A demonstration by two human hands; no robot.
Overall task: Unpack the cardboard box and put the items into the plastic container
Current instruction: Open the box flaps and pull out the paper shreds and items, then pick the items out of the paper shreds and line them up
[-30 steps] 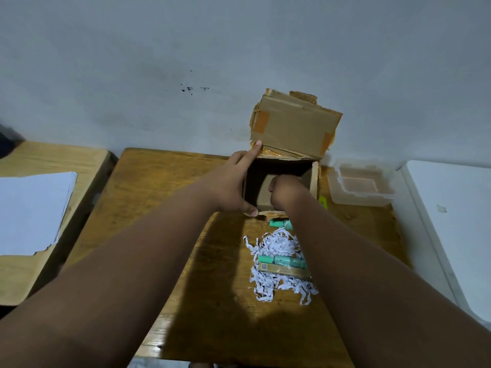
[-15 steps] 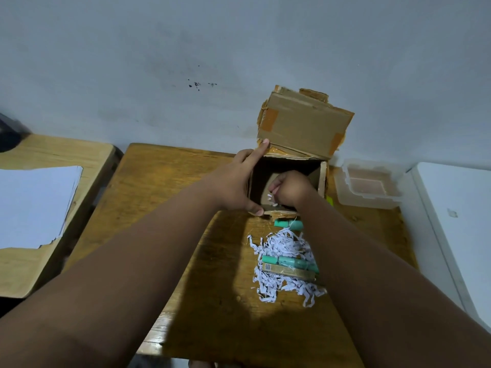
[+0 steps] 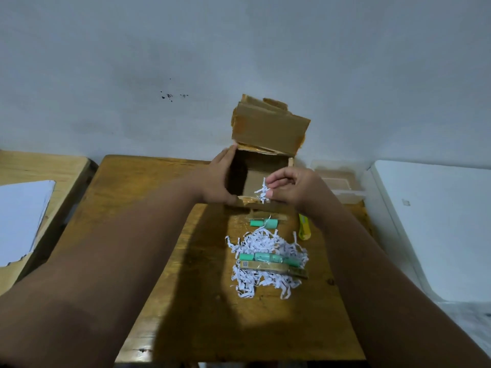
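Note:
The open cardboard box (image 3: 268, 134) stands at the far edge of the wooden table (image 3: 148, 208), its flap leaning on the wall. My left hand (image 3: 221, 179) grips the box's left wall. My right hand (image 3: 295, 188), just above the box's near rim, pinches a small tuft of shredded paper (image 3: 262, 193). In front of the box lie a green tube (image 3: 263, 223), a pile of white paper shreds (image 3: 265, 264) with a green item (image 3: 268, 257) and a gold-wrapped item (image 3: 273, 268) on top. The clear plastic container (image 3: 342, 181) sits right of the box.
A yellow cutter (image 3: 303, 226) lies right of the green tube. A second wooden table with a white sheet (image 3: 21, 216) stands at the left. A white surface (image 3: 435, 224) adjoins the table on the right. The wall is right behind the box.
My right hand has come up out of the box, holding a tuft of shredded paper. My left hand has stayed on the box's left wall.

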